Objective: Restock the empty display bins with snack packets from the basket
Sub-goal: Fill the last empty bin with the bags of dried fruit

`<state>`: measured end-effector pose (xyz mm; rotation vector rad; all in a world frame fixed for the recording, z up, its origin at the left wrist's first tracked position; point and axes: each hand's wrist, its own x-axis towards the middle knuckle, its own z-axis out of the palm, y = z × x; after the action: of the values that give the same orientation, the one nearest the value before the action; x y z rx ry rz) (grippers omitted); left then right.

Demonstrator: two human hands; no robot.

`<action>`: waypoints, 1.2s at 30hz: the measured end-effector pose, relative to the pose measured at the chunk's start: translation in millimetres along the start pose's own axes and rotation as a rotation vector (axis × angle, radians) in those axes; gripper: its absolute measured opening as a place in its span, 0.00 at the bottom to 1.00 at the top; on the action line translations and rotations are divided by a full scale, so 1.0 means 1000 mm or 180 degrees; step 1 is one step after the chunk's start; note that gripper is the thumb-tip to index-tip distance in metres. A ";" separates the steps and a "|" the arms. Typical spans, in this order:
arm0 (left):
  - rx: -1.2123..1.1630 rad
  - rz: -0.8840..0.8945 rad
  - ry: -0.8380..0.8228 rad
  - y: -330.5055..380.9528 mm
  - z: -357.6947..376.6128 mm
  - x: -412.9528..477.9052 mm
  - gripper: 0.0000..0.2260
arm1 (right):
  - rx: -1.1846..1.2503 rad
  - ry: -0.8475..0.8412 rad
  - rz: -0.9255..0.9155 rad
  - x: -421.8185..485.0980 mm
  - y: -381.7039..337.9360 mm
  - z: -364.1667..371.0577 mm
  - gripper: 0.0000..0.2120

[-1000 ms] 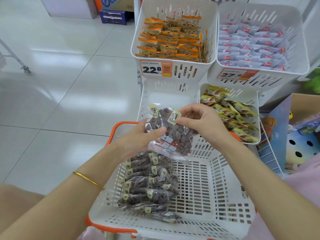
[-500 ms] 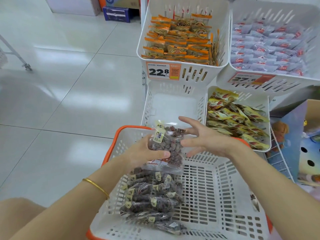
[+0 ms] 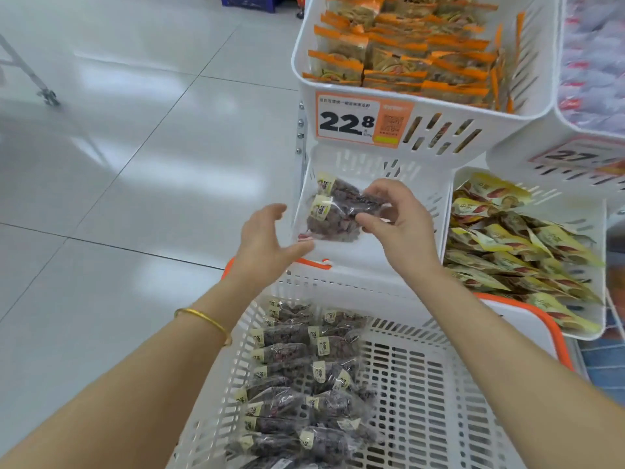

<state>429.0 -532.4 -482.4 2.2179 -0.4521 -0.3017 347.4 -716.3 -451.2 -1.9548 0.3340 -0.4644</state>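
My right hand [image 3: 402, 225] pinches a clear packet of dark dried snacks [image 3: 334, 211] with yellow labels, holding it over the white lower-left display bin [image 3: 419, 184]. My left hand [image 3: 267, 242] is spread open just left of the packet, its fingertips near the packet's lower corner. Below, the white basket with an orange rim [image 3: 422, 401] holds several more of the same dark packets [image 3: 297, 374] along its left side.
The lower-right bin [image 3: 602, 211] is full of yellow snack packets [image 3: 507, 245]. Above sit a bin of orange packets [image 3: 406, 49] with a 22.8 price tag [image 3: 348, 120] and a bin of pale packets [image 3: 592, 59]. Tiled floor [image 3: 135, 164] lies to the left.
The packet has passed from my left hand to my right and moved up and forward from above the basket into the lower-left bin. My left hand has let go and opened.
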 end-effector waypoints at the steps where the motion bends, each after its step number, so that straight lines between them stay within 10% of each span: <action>1: 0.0117 -0.0036 -0.0066 -0.012 0.001 -0.002 0.31 | -0.0245 0.0133 -0.0104 0.000 0.006 0.005 0.15; 8: 0.0162 0.0123 -0.0029 -0.032 0.008 -0.016 0.31 | -0.1388 -0.0151 0.0160 0.020 0.048 0.037 0.11; 24: -0.0493 0.0283 -0.0190 -0.049 0.010 -0.051 0.33 | -0.1118 -0.1736 0.1576 0.034 0.085 0.056 0.19; 36: -0.0495 0.0146 -0.0248 -0.041 0.012 -0.038 0.31 | -0.1186 -0.2139 0.1451 0.023 0.090 0.047 0.27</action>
<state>399.4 -500.6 -519.8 2.0472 -0.5039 -0.3869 387.7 -725.4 -547.4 -2.1707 0.4285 0.5812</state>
